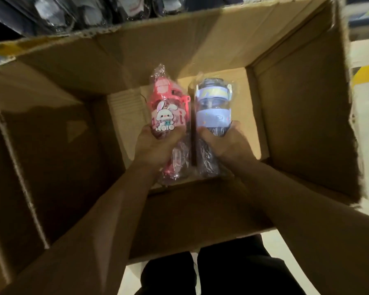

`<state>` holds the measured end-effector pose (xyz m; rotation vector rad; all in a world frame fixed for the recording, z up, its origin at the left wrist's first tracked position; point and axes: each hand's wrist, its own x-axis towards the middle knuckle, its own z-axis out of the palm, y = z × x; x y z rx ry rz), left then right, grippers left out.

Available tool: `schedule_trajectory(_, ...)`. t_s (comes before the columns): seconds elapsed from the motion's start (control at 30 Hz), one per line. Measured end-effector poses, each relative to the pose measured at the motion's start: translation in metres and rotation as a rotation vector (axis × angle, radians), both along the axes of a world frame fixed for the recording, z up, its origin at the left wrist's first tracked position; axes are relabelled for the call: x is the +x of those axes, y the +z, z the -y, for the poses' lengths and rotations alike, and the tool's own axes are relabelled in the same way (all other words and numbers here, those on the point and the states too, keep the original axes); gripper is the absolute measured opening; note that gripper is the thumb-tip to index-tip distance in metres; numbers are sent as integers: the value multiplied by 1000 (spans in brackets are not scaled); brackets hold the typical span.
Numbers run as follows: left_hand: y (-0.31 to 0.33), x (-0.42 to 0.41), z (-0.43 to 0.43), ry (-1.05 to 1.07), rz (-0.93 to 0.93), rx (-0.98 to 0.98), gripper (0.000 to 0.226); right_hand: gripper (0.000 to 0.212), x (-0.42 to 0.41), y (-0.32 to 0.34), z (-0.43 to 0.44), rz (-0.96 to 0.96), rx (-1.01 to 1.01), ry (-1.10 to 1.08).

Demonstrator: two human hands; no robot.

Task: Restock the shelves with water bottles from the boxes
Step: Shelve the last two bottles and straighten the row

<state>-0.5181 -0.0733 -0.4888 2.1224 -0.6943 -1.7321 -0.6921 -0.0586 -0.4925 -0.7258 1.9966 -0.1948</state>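
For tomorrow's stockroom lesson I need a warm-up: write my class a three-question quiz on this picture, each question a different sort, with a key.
1. True or false: inside the cardboard box, the left hand grips the pink bottle and the right hand the purple bottle.
2. Which bottle shows a rabbit? A. pink B. purple C. neither
3. Fill in: both bottles are wrapped in clear ____.
Key: 1 true; 2 A; 3 plastic.

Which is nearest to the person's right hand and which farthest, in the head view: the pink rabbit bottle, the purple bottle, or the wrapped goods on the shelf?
1. Purple bottle: gripped by the right hand itself.
2. Pink rabbit bottle: just to its left, held in the left hand.
3. Wrapped goods: beyond the box, top left.
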Motion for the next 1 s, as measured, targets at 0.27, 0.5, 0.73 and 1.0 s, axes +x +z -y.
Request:
schedule_trajectory(0.27, 133, 13, -19, 40, 17, -62, 61, 69, -23, 119, -24, 47, -65, -29)
schedule_trajectory(0.5, 304, 11, -34, 44, -2, -213, 49, 59, -35, 295, -25, 139, -298, -30)
schedule_trajectory(0.73, 543, 2, -35, -88, -183, -425, 51, 70, -54, 537, -37, 104, -497, -174)
schedule_trajectory(1.0, 778, -34, -42, -225, -268, -704, 55, 72, -93, 779, -88, -12, -776, -178)
